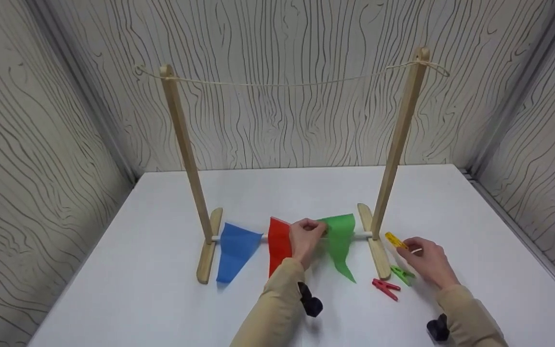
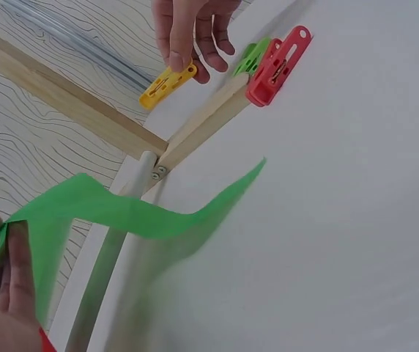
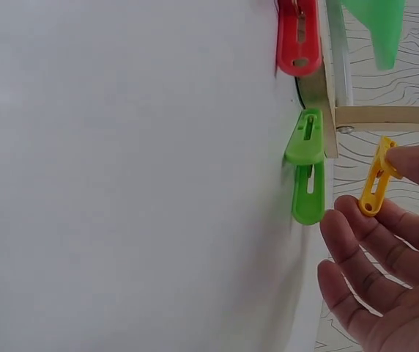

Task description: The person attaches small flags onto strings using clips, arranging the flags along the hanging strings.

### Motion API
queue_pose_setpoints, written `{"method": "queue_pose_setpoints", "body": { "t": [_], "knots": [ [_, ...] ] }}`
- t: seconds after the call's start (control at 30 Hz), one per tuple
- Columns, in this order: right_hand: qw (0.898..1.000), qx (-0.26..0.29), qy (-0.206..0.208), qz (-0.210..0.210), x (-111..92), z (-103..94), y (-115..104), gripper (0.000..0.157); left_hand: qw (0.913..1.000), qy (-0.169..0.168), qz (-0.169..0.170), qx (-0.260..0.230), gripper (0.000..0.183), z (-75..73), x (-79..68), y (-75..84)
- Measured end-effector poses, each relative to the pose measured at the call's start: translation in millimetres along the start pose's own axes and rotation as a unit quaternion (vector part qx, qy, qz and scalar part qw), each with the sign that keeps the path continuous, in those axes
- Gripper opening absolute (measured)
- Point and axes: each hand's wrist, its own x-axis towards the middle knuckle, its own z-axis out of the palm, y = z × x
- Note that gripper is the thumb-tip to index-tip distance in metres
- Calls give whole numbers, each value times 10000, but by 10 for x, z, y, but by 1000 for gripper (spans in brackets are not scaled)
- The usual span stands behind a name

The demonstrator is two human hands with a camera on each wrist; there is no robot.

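My left hand (image 1: 306,238) pinches the upper left corner of a green cloth flag (image 1: 340,238); the flag's pointed end hangs down past the white crossbar (image 2: 101,282). Between the thumb and fingers of my right hand (image 1: 429,260) is a yellow clothespin (image 3: 378,176), held just right of the stand's right foot. A red flag (image 1: 278,246) lies partly behind my left hand and sleeve, and a blue flag (image 1: 236,250) drapes over the bar at the left. Close to my right hand, a green clothespin (image 3: 308,169) and a red clothespin (image 1: 386,288) lie on the table.
Two wooden posts rise from the feet; the left post (image 1: 186,154) and right post (image 1: 399,144) carry a thin string (image 1: 268,85) tied between their tops. Patterned panels (image 1: 277,130) enclose the white table (image 1: 133,289) at the back and sides.
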Motion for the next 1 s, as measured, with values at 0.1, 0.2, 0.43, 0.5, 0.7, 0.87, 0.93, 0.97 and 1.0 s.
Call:
{"method": "queue_pose_setpoints", "body": {
  "t": [0.1, 0.2, 0.43, 0.5, 0.7, 0.87, 0.93, 0.97, 1.0],
  "knots": [
    [10000, -29, 9, -30, 2, 0, -3, 42, 9998, -35, -27, -192, 5, -3, 9, -20],
    [10000, -38, 12, -16, 4, -1, -8, 43, 9992, -138, -97, -361, 6, -11, 14, -33],
    [10000, 49, -29, 56, -2, -5, -11, 48, 9968, -366, -83, -708, 12, -37, 9, -49],
    [10000, 61, -35, 46, 0, -7, -9, 50, 9957, -462, -25, -803, 18, -39, 16, -51],
    [9999, 112, -9, 28, 14, 0, -28, 47, 9937, -748, 44, -828, 40, -58, 17, -25],
    [9997, 253, 7, -20, 20, 2, -40, 50, 9950, -783, -8, -617, 40, -84, 11, -10],
    [9995, 320, 35, -25, 20, -1, -49, 51, 9958, -739, 32, -537, 37, -92, 7, 4],
    [9993, 358, 55, -18, 19, -3, -55, 51, 9962, -708, 56, -504, 34, -97, 4, 14],
    [9992, 400, 80, -25, 19, -5, -61, 51, 9965, -675, 116, -482, 32, -102, 3, 25]
  ]
}}
